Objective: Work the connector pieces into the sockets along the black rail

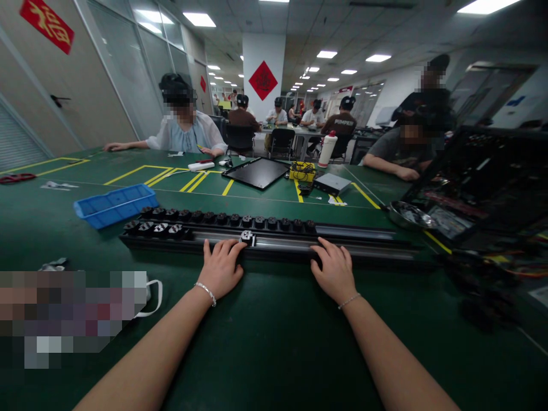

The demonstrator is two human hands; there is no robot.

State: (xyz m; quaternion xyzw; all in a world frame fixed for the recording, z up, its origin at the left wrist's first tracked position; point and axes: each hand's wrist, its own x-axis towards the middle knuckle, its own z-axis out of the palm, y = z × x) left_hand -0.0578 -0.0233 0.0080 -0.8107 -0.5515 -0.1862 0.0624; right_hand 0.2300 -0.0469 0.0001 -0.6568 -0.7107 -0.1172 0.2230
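Two long black metal tracks lie side by side across the table. Along the front track [282, 242], several black socket modules [160, 228] sit grouped at the left end, and one single module [247, 236] stands by itself near the middle. The rear track [355, 232] carries a row of several modules on its left and middle part. My left hand [221, 267] lies with fingers spread over the front track's near edge, its index fingertip at the single module. Farther right, my right hand [335, 269] rests its outstretched fingers on the same track, holding nothing.
A blue bin [115, 205] stands behind the tracks' left end. At the back are a black panel [256, 173], a yellow box [302, 170], a grey box [332, 184] and a white bottle [327, 149]. A metal bowl [411, 216] and tangled parts are right. Two people sit opposite.
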